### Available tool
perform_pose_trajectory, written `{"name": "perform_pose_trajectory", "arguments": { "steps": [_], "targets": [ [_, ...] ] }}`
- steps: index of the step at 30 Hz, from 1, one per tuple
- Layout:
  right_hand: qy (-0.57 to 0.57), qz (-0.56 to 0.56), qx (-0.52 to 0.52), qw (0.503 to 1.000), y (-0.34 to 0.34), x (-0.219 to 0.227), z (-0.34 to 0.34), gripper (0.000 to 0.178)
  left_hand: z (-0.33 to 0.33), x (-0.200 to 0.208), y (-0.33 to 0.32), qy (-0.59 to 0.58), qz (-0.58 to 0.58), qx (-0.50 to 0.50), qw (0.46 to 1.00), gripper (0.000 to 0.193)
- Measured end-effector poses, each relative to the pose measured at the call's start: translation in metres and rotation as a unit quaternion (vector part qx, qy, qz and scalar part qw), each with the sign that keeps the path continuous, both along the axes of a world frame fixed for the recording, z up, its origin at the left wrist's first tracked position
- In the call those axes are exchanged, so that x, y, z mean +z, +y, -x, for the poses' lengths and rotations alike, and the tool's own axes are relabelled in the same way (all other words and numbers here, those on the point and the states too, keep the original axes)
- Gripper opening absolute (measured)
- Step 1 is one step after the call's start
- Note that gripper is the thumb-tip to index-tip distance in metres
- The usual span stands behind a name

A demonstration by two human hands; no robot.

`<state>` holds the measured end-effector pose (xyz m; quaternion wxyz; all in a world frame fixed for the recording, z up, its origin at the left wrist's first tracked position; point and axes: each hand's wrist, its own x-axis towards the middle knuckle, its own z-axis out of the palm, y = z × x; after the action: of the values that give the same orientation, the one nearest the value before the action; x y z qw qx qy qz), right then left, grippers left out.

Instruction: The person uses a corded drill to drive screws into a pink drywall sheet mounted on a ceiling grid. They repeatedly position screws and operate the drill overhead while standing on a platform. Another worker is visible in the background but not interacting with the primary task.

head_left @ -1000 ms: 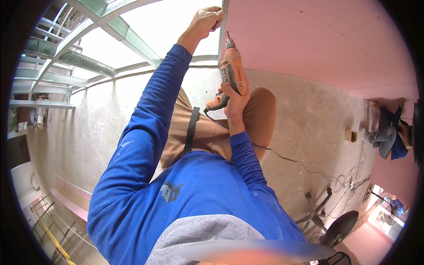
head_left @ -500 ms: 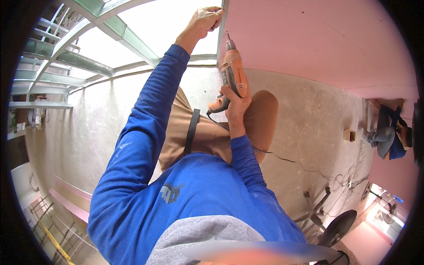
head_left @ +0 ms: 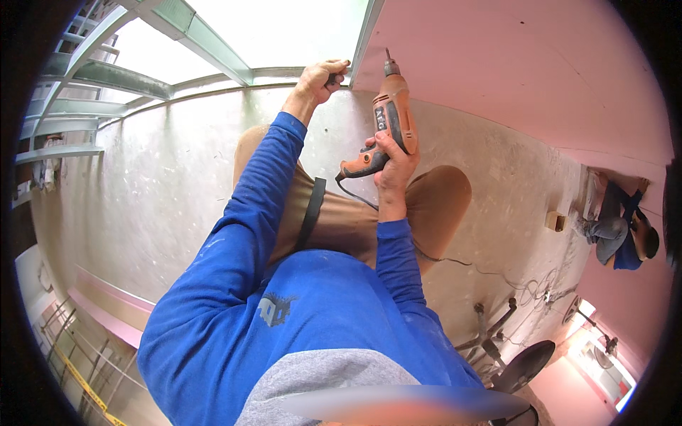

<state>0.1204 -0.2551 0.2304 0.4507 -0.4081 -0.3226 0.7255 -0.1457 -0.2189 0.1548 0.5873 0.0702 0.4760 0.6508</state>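
Observation:
My right hand [head_left: 398,167] is wrapped round the handle of an orange and black corded power drill [head_left: 396,106]. The drill's bit points up, close to the pink wall panel [head_left: 483,64], and appears to be apart from it. A dark cord runs from the drill's base. My left hand [head_left: 318,82] is raised beside the panel's edge, near a pale metal stud [head_left: 366,44]. Its fingers are curled round something small and dark that I cannot make out.
Metal framing [head_left: 206,46] stands at the far left. At the right, a person [head_left: 621,224] crouches by the pink wall near a small box [head_left: 556,221]. The cord [head_left: 490,272] trails over the concrete floor [head_left: 170,213] toward a black-seated stool [head_left: 524,366].
My left hand has come down along the panel's edge. The drill in my right hand has shifted slightly right, and the whole view has moved a little.

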Motion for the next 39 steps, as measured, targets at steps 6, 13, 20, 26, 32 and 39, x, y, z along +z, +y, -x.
{"name": "perform_pose_trajectory", "arguments": {
  "steps": [6, 13, 20, 26, 32, 39],
  "targets": [
    [-0.004, 0.064, 0.045, 0.997, -0.006, 0.006, -0.015, 0.046, 0.0, -0.021, -0.001, 0.002, 0.031, -0.011, 0.999, 0.02],
    [-0.003, 0.07, 0.118, 0.991, -0.014, 0.005, -0.018, 0.053, 0.018, -0.01, 0.006, 0.138, 0.014, -0.087, 0.987, 0.019],
    [0.0, 0.068, 0.123, 0.99, -0.017, 0.006, -0.02, 0.055, 0.02, 0.0, 0.008, 0.168, 0.004, -0.132, 0.977, 0.014],
    [-0.005, 0.073, 0.117, 0.99, -0.017, 0.005, -0.021, 0.056, 0.02, 0.001, 0.009, 0.17, 0.008, -0.128, 0.977, 0.013],
    [-0.007, 0.071, 0.113, 0.991, -0.017, -0.001, -0.022, 0.056, 0.023, -0.004, 0.011, 0.192, -0.008, -0.146, 0.97, 0.012],
    [0.006, 0.087, 0.098, 0.991, -0.022, 0.009, -0.023, 0.048, 0.018, -0.004, 0.006, 0.223, 0.0, -0.144, 0.964, 0.012]
  ]
}}
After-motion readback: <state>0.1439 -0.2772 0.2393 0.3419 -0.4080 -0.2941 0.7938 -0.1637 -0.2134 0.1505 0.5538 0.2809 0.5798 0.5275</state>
